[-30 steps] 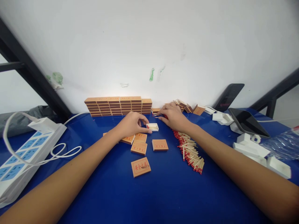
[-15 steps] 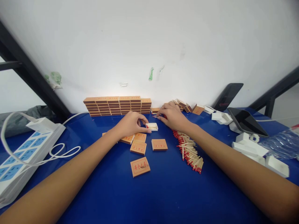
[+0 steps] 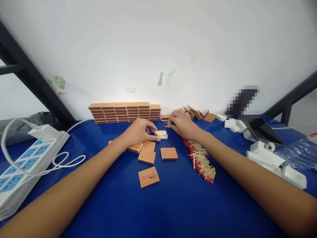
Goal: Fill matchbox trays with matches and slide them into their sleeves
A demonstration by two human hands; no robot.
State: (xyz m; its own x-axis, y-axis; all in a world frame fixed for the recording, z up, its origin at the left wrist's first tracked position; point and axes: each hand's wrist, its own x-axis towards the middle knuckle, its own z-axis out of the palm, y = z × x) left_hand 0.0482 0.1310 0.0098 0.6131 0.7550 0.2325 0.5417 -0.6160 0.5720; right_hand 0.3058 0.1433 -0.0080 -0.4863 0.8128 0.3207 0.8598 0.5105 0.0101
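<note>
My left hand (image 3: 141, 133) grips the left end of a small white matchbox tray (image 3: 161, 134) between thumb and fingers. Several red-headed matches lie inside the tray. Just behind and right of it, my right hand (image 3: 182, 125) has its fingers pinched low over the table, with the red head of a match (image 3: 165, 126) poking out at the fingertips. How many matches it holds is hidden. Beneath my right wrist starts a long pile of loose matches (image 3: 199, 158) that runs toward the front. A closed orange matchbox (image 3: 169, 153) lies in front of the tray.
Matchboxes are stacked in a wall (image 3: 123, 112) at the back. More matchboxes (image 3: 147, 156) lie near my left forearm, one (image 3: 148, 177) nearer the front. A power strip (image 3: 32, 162) with white cables stands left. At right are a dark phone-like device (image 3: 264, 129), white pieces and a clear bottle.
My right hand has shifted very slightly, its fingers closing closer together. Several match heads showed at its fingertips before; now a single red head sticks out. My left hand and the tray stay put.
</note>
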